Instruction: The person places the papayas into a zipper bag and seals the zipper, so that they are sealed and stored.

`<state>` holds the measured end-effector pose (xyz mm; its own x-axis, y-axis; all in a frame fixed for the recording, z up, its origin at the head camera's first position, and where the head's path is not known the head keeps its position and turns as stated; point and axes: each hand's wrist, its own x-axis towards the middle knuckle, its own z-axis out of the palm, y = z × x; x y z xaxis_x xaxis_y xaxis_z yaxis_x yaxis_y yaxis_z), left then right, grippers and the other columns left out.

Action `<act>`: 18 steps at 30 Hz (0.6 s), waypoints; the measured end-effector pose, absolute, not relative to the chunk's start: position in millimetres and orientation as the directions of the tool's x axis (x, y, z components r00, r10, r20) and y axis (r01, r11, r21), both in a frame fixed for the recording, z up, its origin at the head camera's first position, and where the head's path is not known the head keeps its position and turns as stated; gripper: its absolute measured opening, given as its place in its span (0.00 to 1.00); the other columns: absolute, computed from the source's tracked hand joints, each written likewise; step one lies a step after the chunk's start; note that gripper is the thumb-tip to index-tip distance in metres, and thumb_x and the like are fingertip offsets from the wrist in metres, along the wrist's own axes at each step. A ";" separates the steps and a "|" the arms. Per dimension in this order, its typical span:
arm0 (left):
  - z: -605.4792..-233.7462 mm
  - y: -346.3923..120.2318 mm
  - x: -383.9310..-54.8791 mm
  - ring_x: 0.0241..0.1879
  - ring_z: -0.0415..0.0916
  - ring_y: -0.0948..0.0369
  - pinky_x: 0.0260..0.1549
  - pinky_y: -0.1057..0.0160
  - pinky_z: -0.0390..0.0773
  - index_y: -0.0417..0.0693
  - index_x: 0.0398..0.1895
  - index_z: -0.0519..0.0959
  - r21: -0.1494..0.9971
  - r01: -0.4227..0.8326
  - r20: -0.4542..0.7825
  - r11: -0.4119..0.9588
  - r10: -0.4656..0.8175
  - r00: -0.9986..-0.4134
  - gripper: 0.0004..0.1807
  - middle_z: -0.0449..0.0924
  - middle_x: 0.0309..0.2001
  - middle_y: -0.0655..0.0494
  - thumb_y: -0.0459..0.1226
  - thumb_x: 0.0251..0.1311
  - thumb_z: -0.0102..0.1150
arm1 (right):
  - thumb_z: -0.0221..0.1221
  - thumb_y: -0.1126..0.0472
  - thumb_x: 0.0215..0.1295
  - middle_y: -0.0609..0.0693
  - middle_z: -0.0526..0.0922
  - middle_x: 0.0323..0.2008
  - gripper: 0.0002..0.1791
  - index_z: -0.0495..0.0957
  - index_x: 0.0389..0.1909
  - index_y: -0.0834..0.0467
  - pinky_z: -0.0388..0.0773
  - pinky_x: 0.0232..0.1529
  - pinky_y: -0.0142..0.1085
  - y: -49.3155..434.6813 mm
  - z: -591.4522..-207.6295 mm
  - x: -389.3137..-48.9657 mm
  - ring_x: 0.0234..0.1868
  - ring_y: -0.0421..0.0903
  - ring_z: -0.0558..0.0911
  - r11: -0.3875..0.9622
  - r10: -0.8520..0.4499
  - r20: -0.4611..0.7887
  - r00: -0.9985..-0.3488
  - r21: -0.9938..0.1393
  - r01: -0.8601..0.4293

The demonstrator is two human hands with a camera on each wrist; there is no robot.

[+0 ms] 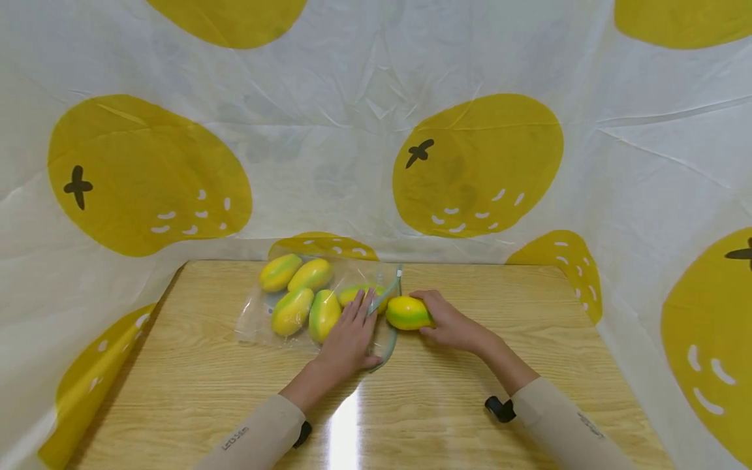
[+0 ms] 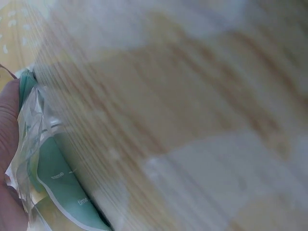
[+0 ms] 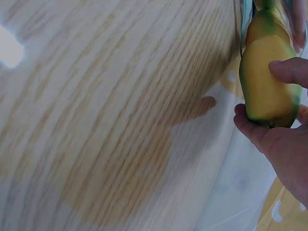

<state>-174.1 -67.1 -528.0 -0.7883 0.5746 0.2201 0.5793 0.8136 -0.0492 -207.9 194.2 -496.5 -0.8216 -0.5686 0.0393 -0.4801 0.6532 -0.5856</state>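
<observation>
A clear plastic zip bag [image 1: 249, 329] with a green-edged mouth lies on the table, its mouth facing right. Inside are several yellow-green papayas [image 1: 292, 312]. My left hand [image 1: 346, 336] rests over the bag near the mouth, fingers extended across the plastic and thumb by the lower rim. In the left wrist view, the green printed panel [image 2: 65, 180] of the bag shows beside that hand. My right hand [image 1: 449, 323] grips another papaya [image 1: 408, 313] by its right end, thumb and fingers on opposite sides. The far end of this fruit is right at the mouth.
Under everything is a wood-grain table [image 1: 499, 424], with a bright light reflection near the front. A white cloth [image 1: 329, 163] printed with large yellow fruits hangs behind the table and along its sides.
</observation>
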 end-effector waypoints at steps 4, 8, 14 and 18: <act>-528.4 -67.3 -174.0 0.77 0.37 0.45 0.74 0.51 0.50 0.38 0.75 0.51 -0.066 0.592 0.222 0.804 0.590 -0.776 0.66 0.34 0.78 0.41 0.68 0.40 0.66 | 0.59 0.71 0.56 0.60 0.66 0.62 0.38 0.57 0.69 0.63 0.68 0.65 0.51 187.5 -497.1 -210.2 0.62 0.53 0.68 0.645 -0.580 0.044 -0.813 -0.585 -0.491; -529.3 -66.6 -174.3 0.77 0.37 0.45 0.74 0.51 0.51 0.37 0.76 0.45 -0.069 0.593 0.223 0.802 0.592 -0.774 0.69 0.34 0.78 0.41 0.68 0.40 0.66 | 0.59 0.71 0.56 0.60 0.67 0.61 0.38 0.58 0.69 0.63 0.70 0.62 0.50 181.3 -497.3 -214.0 0.59 0.52 0.70 0.644 -0.580 0.045 -0.813 -0.586 -0.492; -531.1 -65.9 -175.5 0.77 0.36 0.46 0.74 0.50 0.51 0.38 0.76 0.37 -0.076 0.590 0.217 0.804 0.591 -0.777 0.72 0.32 0.78 0.41 0.69 0.41 0.65 | 0.63 0.65 0.60 0.58 0.70 0.61 0.35 0.60 0.67 0.64 0.73 0.58 0.48 172.3 -497.7 -221.4 0.57 0.51 0.74 0.648 -0.561 0.028 -0.828 -0.607 -0.460; -531.7 -66.7 -175.3 0.77 0.37 0.46 0.74 0.50 0.51 0.39 0.76 0.36 -0.072 0.592 0.224 0.802 0.592 -0.774 0.72 0.32 0.78 0.41 0.69 0.40 0.65 | 0.67 0.60 0.58 0.56 0.72 0.60 0.36 0.63 0.66 0.61 0.74 0.58 0.48 169.1 -499.6 -225.2 0.56 0.50 0.75 0.679 -0.519 0.029 -0.854 -0.594 -0.433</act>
